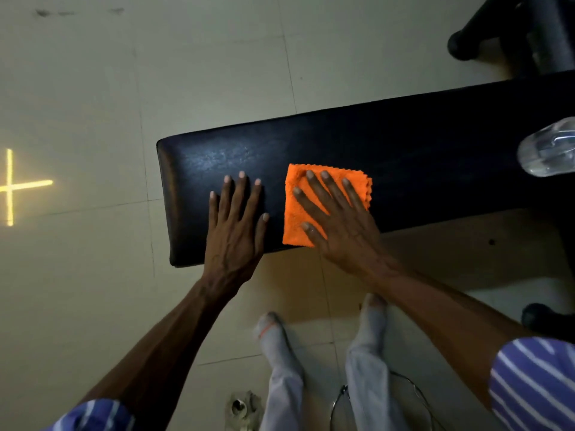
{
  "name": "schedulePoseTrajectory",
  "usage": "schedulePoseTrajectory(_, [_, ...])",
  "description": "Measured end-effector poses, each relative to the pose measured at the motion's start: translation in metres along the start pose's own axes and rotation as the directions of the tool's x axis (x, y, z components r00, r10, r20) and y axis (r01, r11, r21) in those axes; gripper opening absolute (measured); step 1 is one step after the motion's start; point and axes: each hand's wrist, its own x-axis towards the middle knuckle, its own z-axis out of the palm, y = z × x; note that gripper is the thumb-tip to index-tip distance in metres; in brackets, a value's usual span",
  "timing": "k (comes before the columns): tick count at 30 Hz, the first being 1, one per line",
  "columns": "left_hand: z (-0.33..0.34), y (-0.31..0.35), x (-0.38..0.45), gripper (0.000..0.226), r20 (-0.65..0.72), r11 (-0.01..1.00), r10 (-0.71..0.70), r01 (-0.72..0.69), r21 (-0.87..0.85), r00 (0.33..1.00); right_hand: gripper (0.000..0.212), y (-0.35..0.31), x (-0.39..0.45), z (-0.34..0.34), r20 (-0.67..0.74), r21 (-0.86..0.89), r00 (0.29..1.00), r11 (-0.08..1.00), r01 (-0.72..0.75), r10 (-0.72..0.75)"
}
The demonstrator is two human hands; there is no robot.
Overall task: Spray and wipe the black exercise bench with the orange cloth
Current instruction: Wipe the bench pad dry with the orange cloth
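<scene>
The black exercise bench runs from the middle of the view to the right edge, its padded top faintly shiny near the left end. A folded orange cloth lies flat on the bench near its front edge. My right hand presses down on the cloth with fingers spread. My left hand rests flat on the bare bench top just left of the cloth, fingers apart, holding nothing. A clear spray bottle stands on the bench at the right edge, partly cut off.
Pale floor tiles surround the bench. A yellow cross of light marks the floor at left. Black bench legs or equipment stand at top right. My legs in light trousers stand in front of the bench.
</scene>
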Motion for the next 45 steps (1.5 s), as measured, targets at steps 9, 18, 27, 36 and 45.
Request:
schedulePoseTrajectory(9, [0.018,0.000,0.001,0.061,-0.045,0.988,-0.026,0.032,0.151,0.999,0.059,-0.039,0.014,0.006,-0.108,0.093,0.905,0.910,-0.404,0.412])
schedulePoseTrajectory(18, [0.007,0.012,0.016,0.071,0.005,0.997,-0.041,0.040,0.069,0.999,0.061,0.049,-0.020,-0.009,-0.037,0.068,0.954,0.953,-0.296,0.299])
schedulePoseTrajectory(27, [0.021,0.020,0.026,0.072,-0.004,0.990,-0.015,0.016,0.137,1.000,0.060,-0.014,-0.017,0.003,-0.074,0.052,0.966,0.968,-0.244,0.248])
schedulePoseTrajectory(36, [0.025,0.023,0.026,0.071,-0.033,0.986,-0.040,0.045,0.164,0.999,0.059,0.031,-0.005,-0.007,-0.124,0.118,0.873,0.880,-0.460,0.473])
schedulePoseTrajectory(45, [0.010,0.038,0.029,0.071,0.042,0.992,0.045,-0.050,0.120,0.998,0.058,0.091,-0.038,-0.018,-0.056,0.054,0.964,0.965,-0.257,0.259])
